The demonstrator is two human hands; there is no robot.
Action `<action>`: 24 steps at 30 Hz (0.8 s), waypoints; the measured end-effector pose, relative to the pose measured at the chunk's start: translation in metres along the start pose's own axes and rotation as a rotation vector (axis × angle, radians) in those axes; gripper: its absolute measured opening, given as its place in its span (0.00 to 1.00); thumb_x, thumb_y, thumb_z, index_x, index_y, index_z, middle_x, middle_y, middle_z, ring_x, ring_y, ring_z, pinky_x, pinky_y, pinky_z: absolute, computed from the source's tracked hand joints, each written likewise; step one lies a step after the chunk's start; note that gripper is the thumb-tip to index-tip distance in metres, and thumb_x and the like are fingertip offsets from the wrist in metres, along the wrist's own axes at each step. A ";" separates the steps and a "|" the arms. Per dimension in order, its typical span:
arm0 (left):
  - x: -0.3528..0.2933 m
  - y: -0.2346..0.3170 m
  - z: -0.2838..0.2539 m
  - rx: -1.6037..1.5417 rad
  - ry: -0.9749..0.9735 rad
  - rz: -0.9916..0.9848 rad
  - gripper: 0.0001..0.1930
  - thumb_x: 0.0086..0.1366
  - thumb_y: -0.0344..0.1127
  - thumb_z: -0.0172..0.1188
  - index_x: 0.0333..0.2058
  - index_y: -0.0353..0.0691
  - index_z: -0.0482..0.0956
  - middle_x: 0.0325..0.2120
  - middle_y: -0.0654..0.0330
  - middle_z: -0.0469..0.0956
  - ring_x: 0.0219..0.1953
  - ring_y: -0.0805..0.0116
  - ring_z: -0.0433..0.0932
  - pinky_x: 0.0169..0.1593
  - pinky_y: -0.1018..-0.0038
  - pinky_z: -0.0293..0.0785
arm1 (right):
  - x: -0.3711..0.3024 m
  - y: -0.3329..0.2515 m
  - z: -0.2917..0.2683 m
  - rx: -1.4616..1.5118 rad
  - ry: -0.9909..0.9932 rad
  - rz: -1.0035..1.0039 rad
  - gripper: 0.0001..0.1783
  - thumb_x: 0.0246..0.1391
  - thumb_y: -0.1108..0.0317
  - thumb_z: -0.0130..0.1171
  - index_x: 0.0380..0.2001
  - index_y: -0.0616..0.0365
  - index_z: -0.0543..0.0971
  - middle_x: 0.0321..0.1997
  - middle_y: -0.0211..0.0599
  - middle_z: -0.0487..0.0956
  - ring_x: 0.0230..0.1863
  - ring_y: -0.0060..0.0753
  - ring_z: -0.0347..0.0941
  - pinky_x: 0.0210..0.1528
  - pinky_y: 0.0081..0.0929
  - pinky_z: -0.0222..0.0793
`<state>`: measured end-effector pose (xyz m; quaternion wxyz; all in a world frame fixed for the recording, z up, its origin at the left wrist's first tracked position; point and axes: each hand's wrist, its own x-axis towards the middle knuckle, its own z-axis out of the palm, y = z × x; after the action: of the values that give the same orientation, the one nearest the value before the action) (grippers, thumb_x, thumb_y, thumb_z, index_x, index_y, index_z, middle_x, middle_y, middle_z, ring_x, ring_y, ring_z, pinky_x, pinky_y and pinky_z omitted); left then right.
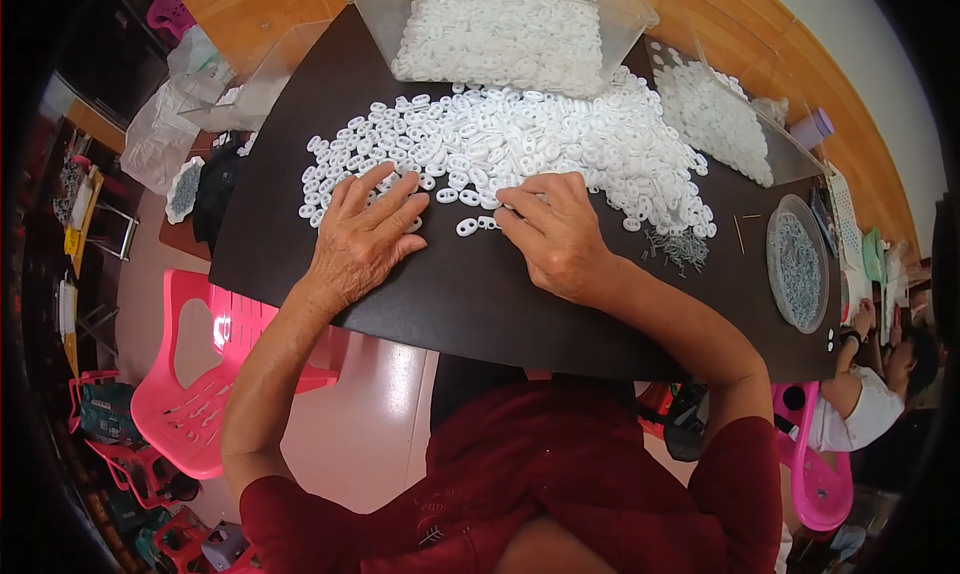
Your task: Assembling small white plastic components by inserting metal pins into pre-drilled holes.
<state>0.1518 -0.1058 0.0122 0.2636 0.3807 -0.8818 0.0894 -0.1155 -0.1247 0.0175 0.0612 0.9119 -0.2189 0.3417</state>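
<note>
White oval plastic pieces with two holes lie in a broad heap [520, 134] across the dark table. My left hand [362, 236] rests at the heap's left front edge, fingers spread, with pieces under and around the fingertips. My right hand [556, 236] is at the front middle of the heap, its fingers bent and bunched. Its fingertips are on a white two-holed oval piece [487, 223], partly covered by them. Just left of that lies a single white oval piece [467, 228]. The underside of the right fingers is hidden.
A clear bin [625, 26] of white pieces stands behind the heap; a second clear bin [795, 152] leans right of it. Small grey pins [683, 250] lie right of my right hand. A round tray [822, 304] holds more pins. A person [865, 404] sits far right.
</note>
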 end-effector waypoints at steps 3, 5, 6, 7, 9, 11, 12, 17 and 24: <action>0.009 0.002 0.000 0.016 -0.012 0.005 0.21 0.50 0.35 0.67 0.44 0.39 0.77 0.50 0.57 0.74 0.54 0.53 0.68 0.51 0.57 0.65 | -0.002 -0.001 -0.001 0.000 0.018 0.015 0.17 0.31 0.78 0.58 0.32 0.65 0.77 0.42 0.41 0.76 0.40 0.43 0.70 0.40 0.39 0.60; 0.015 0.002 0.000 0.027 -0.009 -0.014 0.21 0.49 0.33 0.67 0.44 0.39 0.77 0.49 0.57 0.74 0.53 0.53 0.69 0.51 0.58 0.66 | -0.002 -0.001 -0.004 -0.004 0.026 0.025 0.16 0.31 0.78 0.58 0.32 0.65 0.77 0.41 0.40 0.76 0.40 0.43 0.70 0.40 0.39 0.60; 0.017 0.002 0.000 0.039 -0.006 -0.033 0.22 0.48 0.32 0.67 0.44 0.39 0.77 0.48 0.57 0.75 0.52 0.53 0.69 0.51 0.58 0.66 | -0.002 0.000 -0.005 -0.012 0.022 0.026 0.16 0.32 0.78 0.59 0.32 0.65 0.77 0.41 0.39 0.76 0.39 0.42 0.70 0.40 0.38 0.60; 0.017 0.004 -0.002 0.033 -0.013 -0.035 0.22 0.48 0.32 0.67 0.44 0.39 0.77 0.48 0.57 0.75 0.52 0.53 0.69 0.51 0.58 0.66 | -0.002 -0.001 -0.006 -0.017 0.016 0.032 0.16 0.32 0.78 0.59 0.32 0.64 0.77 0.40 0.38 0.76 0.39 0.41 0.70 0.39 0.37 0.60; 0.017 0.007 -0.006 0.023 0.076 -0.053 0.22 0.46 0.30 0.68 0.43 0.38 0.77 0.46 0.57 0.76 0.49 0.54 0.71 0.49 0.58 0.66 | -0.004 0.001 -0.006 -0.026 0.018 0.045 0.16 0.32 0.78 0.59 0.31 0.63 0.78 0.40 0.37 0.76 0.38 0.39 0.70 0.39 0.37 0.60; 0.018 0.017 -0.006 0.013 0.101 -0.043 0.22 0.43 0.28 0.68 0.41 0.37 0.77 0.42 0.58 0.77 0.44 0.55 0.73 0.46 0.60 0.68 | -0.007 0.004 -0.009 -0.041 0.016 0.059 0.15 0.32 0.78 0.59 0.31 0.62 0.78 0.39 0.35 0.76 0.37 0.38 0.70 0.39 0.36 0.60; 0.018 0.023 -0.005 -0.016 0.108 -0.034 0.21 0.42 0.27 0.68 0.40 0.37 0.77 0.40 0.58 0.78 0.42 0.56 0.73 0.44 0.61 0.69 | -0.009 0.004 -0.012 -0.066 -0.001 0.081 0.15 0.32 0.78 0.59 0.31 0.62 0.78 0.38 0.34 0.76 0.36 0.37 0.69 0.39 0.35 0.60; 0.025 0.042 0.010 -0.111 0.124 -0.007 0.18 0.42 0.25 0.65 0.36 0.35 0.77 0.31 0.59 0.76 0.35 0.60 0.72 0.37 0.68 0.71 | -0.025 0.006 -0.017 -0.085 0.039 0.128 0.14 0.33 0.79 0.62 0.31 0.60 0.79 0.34 0.32 0.75 0.34 0.36 0.68 0.37 0.33 0.60; 0.027 0.043 0.020 0.021 0.073 0.032 0.17 0.40 0.24 0.58 0.34 0.35 0.76 0.28 0.58 0.70 0.34 0.59 0.69 0.36 0.68 0.70 | -0.031 0.000 -0.015 -0.058 0.007 0.237 0.15 0.35 0.76 0.65 0.32 0.55 0.80 0.27 0.30 0.72 0.32 0.36 0.66 0.35 0.33 0.60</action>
<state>0.0978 -0.1005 0.0121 0.2901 0.3661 -0.8765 0.1167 -0.1459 -0.1099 0.0087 0.0478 0.8763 -0.3347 0.3433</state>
